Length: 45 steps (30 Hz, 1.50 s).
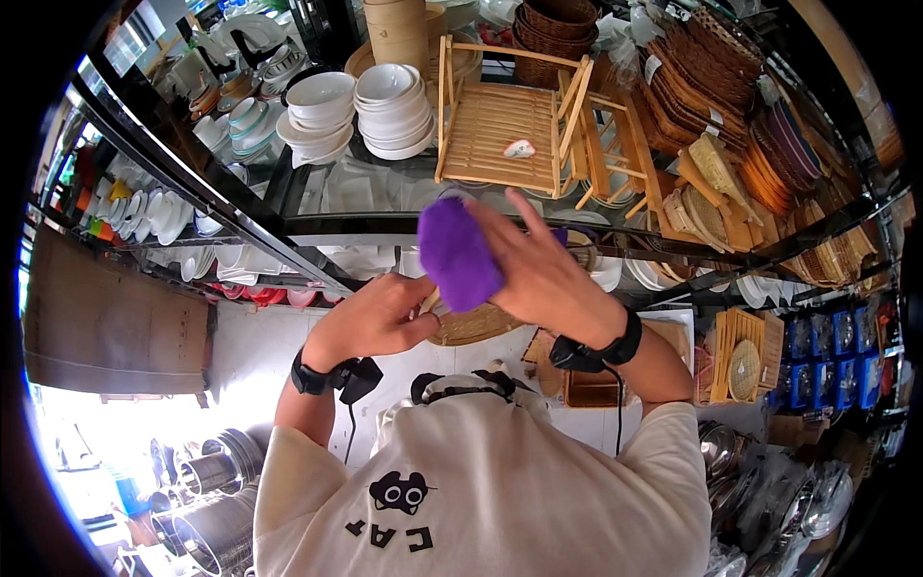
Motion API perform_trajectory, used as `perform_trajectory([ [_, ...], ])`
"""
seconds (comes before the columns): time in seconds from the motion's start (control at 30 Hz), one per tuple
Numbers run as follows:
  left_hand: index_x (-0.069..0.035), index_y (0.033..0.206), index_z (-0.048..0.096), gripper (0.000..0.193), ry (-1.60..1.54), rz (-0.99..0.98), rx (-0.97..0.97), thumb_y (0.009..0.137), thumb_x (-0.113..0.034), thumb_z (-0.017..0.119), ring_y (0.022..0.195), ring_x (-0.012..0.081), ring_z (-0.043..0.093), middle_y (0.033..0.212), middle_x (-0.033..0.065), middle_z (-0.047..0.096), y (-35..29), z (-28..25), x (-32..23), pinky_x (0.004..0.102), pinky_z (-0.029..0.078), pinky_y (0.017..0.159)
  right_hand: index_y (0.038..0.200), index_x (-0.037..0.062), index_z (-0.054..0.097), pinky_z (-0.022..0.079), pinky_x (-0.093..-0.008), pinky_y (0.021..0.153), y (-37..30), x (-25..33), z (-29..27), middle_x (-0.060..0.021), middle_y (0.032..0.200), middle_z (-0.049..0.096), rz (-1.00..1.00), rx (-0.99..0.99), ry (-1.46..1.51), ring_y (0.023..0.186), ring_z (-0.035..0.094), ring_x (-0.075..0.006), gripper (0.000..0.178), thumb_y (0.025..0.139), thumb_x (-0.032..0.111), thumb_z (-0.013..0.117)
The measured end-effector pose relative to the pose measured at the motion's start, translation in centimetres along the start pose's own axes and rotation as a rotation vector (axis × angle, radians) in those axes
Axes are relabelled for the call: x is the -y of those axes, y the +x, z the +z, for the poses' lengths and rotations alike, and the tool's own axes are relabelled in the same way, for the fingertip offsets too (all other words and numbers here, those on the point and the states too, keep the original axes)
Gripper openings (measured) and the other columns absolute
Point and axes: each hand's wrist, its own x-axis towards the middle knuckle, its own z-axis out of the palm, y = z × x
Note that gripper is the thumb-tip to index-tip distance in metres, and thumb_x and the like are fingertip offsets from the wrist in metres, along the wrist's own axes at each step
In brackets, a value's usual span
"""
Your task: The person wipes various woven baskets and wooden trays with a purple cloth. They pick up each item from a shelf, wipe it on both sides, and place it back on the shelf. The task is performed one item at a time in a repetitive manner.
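Observation:
In front of my chest my right hand (543,269) has a purple cloth (457,255) bunched at its fingers, with one finger stuck out away from it. My left hand (380,313) is closed, its thumb and fingers pinching the edge of a tan woven basket (476,327). The cloth hangs over the upper part of this basket and hides most of it. Only the lower curved side of the basket shows below the cloth.
A glass shelf ahead carries stacked white bowls (394,111), a slatted bamboo rack (500,125) and brown wicker trays (697,77). Steel pots (207,510) stand low at the left. To the right are blue bins (832,356) and another bamboo rack (740,356).

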Motion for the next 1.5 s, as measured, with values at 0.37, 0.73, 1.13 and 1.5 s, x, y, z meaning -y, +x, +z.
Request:
perform_trajectory([
  [0.37, 0.004, 0.119, 0.050, 0.044, -0.066, -0.098, -0.111, 0.077, -0.006, 0.059, 0.062, 0.0400, 0.057, 0.071, 0.0239, 0.056, -2.7, -1.1, 0.0, 0.0408, 0.043, 0.055, 0.140, 0.0033, 0.040, 0.038, -0.0477, 0.105, -2.7, -5.0, -1.0, -0.0199, 0.140, 0.041, 0.466, -0.188, 0.161, 0.126, 0.047, -0.0351, 0.065, 0.081, 0.008, 0.067],
  [0.73, 0.002, 0.138, 0.042, 0.050, -0.522, -0.091, -0.177, 0.088, 0.000, 0.051, 0.091, 0.0213, 0.065, 0.107, 0.0134, 0.064, -4.2, -0.2, 1.8, 0.0314, 0.058, 0.076, 0.118, -0.0018, 0.059, 0.045, -0.0281, 0.089, -7.0, -2.1, 5.9, -0.0030, 0.108, 0.064, 0.925, -0.509, 1.234, 0.098, 0.058, -0.0123, 0.034, 0.097, 0.025, 0.060],
  [1.13, -0.001, 0.138, 0.042, 0.047, -0.953, -0.167, -0.281, 0.092, -0.007, 0.048, 0.102, 0.0229, 0.062, 0.120, 0.0130, 0.057, -2.4, 3.9, 3.3, 0.0360, 0.061, 0.073, 0.121, -0.0052, 0.056, 0.043, -0.0278, 0.094, -8.4, 0.5, 4.7, -0.0067, 0.114, 0.062, 1.018, -0.588, 1.185, 0.104, 0.056, -0.0127, 0.035, 0.097, 0.019, 0.059],
  [1.5, 0.001, 0.136, 0.041, 0.045, -0.983, -0.228, -0.436, 0.093, -0.011, 0.042, 0.096, 0.0261, 0.068, 0.118, 0.0165, 0.061, 3.4, 3.1, 1.0, 0.0315, 0.061, 0.071, 0.121, -0.0042, 0.058, 0.046, -0.0278, 0.089, -12.8, 1.4, 1.4, -0.0052, 0.111, 0.064, 1.121, -0.533, 1.287, 0.098, 0.057, -0.0113, 0.033, 0.097, 0.019, 0.059],
])
